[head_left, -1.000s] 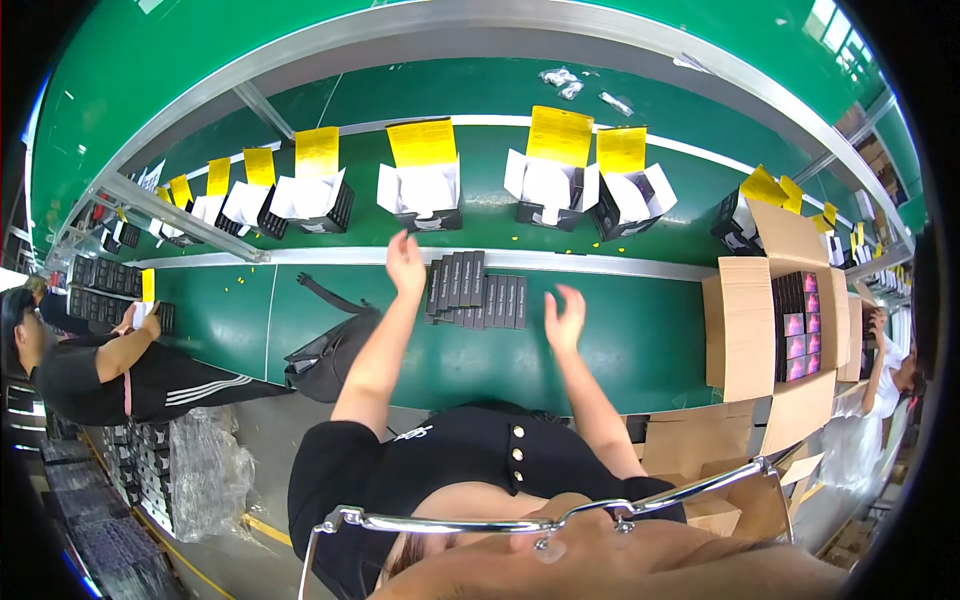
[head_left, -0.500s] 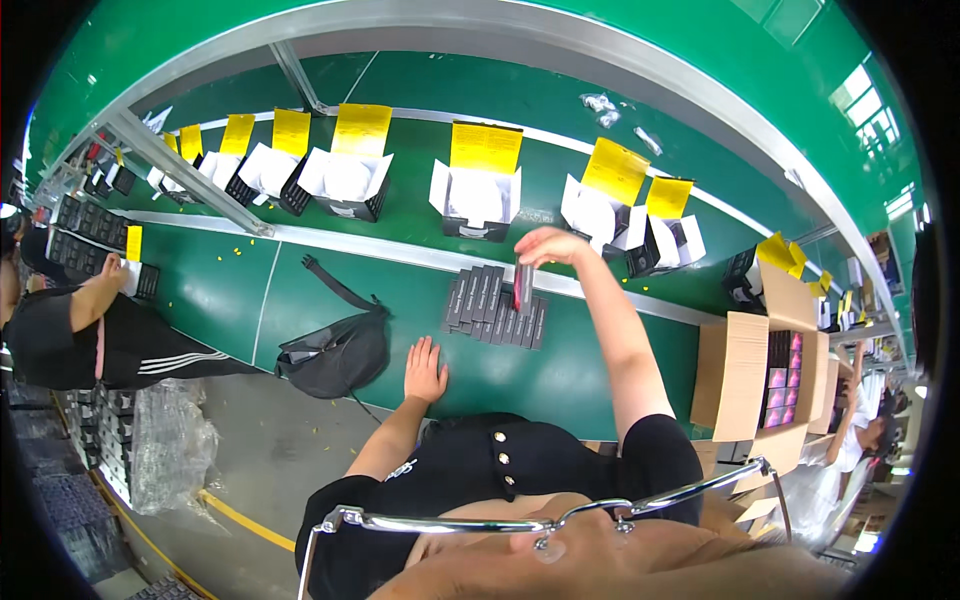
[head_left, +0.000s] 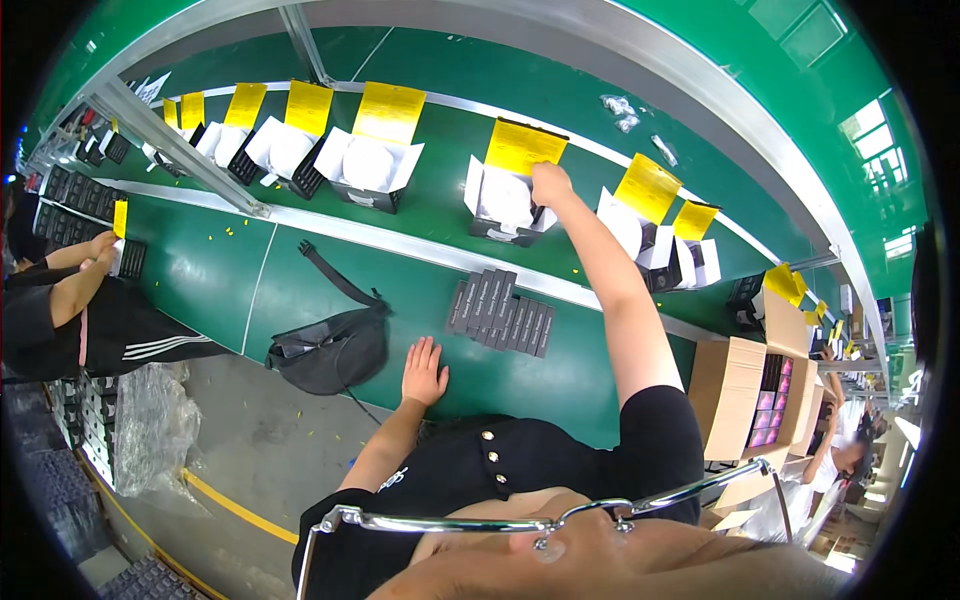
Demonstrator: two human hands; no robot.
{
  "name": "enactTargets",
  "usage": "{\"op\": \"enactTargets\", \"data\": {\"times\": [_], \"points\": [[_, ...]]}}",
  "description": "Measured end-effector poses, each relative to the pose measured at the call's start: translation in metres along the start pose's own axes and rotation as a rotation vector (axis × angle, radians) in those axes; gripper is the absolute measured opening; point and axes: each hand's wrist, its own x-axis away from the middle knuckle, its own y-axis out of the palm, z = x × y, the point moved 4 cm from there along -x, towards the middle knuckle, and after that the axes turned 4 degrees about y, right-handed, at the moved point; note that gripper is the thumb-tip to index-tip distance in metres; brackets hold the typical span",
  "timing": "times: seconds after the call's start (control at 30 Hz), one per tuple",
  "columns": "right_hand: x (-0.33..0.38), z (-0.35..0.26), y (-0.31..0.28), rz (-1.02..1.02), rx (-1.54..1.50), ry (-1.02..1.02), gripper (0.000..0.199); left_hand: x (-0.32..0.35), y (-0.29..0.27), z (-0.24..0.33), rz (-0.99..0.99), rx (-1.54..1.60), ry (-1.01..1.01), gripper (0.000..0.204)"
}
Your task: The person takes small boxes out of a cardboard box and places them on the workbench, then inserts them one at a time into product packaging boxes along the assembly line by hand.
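Note:
My right hand (head_left: pixel 550 185) is stretched far out to an open white-lined box (head_left: pixel 503 200) with a yellow sheet (head_left: pixel 522 148) on the green belt. Its fingers are curled at the box's right rim, around a dark flat piece that barely shows beneath them. My left hand (head_left: pixel 424 371) lies flat on the near edge of the green bench (head_left: pixel 215 275), fingers apart and holding nothing. A row of dark flat pieces (head_left: pixel 500 312) lies on the bench between the two hands, just beyond the left one.
More open boxes with yellow sheets (head_left: pixel 372 160) line the belt left and right. A black bag (head_left: pixel 330 348) hangs over the bench edge at my left. Cardboard cartons (head_left: pixel 735 395) stand at the right. Another person (head_left: pixel 70 300) works at the far left.
My right hand lifted a dark piece from the row and carried it out to the box on the belt. My left hand came back from the row and settled on the bench edge.

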Motion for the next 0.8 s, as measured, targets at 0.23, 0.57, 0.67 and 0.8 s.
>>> {"op": "enactTargets", "data": {"times": [0.23, 0.57, 0.67, 0.8], "points": [[0.02, -0.001, 0.018, 0.204, -0.133, 0.11, 0.028, -0.001, -0.012, -0.01, 0.014, -0.023, 0.017, 0.055], [0.036, 0.006, 0.028, 0.373, -0.175, 0.126, 0.033, 0.004, -0.038, -0.026, 0.005, -0.019, 0.033, 0.055], [0.016, -0.008, -0.015, 0.046, -0.059, -0.005, 0.021, 0.012, -0.049, -0.035, 0.025, -0.027, 0.032, 0.055], [0.004, -0.024, -0.007, 0.05, 0.013, 0.128, 0.022, 0.011, -0.057, -0.042, 0.035, -0.012, 0.033, 0.054]]}}
